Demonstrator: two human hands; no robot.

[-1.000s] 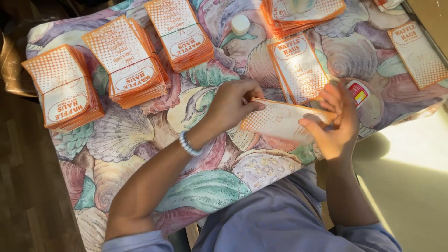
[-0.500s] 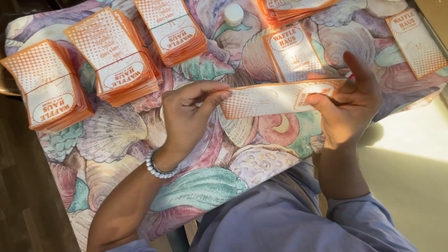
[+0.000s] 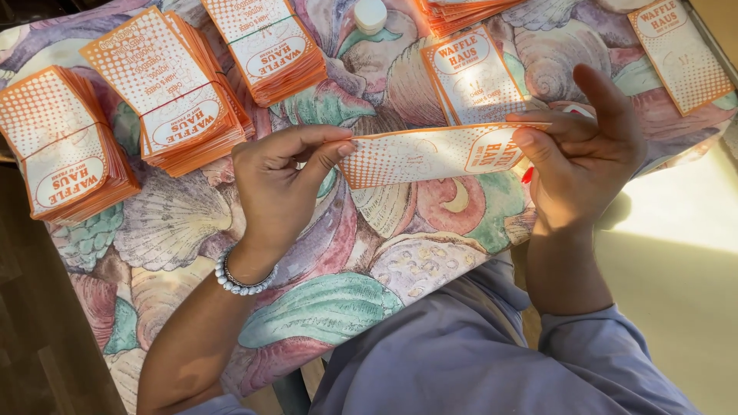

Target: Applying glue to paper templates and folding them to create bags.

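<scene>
Both hands are holding a flat orange-and-white dotted paper sleeve (image 3: 434,154) just above the shell-patterned worktop (image 3: 323,307): left hand (image 3: 280,180) pinching its left end, right hand (image 3: 584,154) gripping its right end. Stacks of similar orange paper sleeves (image 3: 165,92) are lying farther back.

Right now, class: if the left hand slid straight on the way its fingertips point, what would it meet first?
The left hand points rightward along the orange-and-white paper sleeve it pinches; past that, probably the right hand holding the other end.
</scene>
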